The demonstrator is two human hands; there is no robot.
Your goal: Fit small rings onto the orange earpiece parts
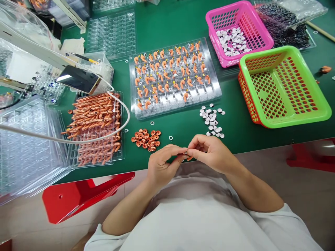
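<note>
At the table's front edge my left hand [163,165] and my right hand [216,153] meet, the fingertips of both pinched together. Between them shows a small orange piece [190,158], mostly covered by the fingers, with a tiny pale bit at the fingertips. A heap of small copper-orange cups [146,139] lies beyond my left hand. White discs with dark edges [212,120] are scattered just past my right hand. Farther back, a clear compartment tray [215,91] holds rows of curved orange pieces with yellow tips.
To the left, stacked trays hold orange tubes [94,122], with a white cable [123,129] looping over them. A phone [78,79] rests beside a clear box. A pink basket [242,31] with white discs and a green basket [285,87] stand right. Red stools [70,198] flank the table.
</note>
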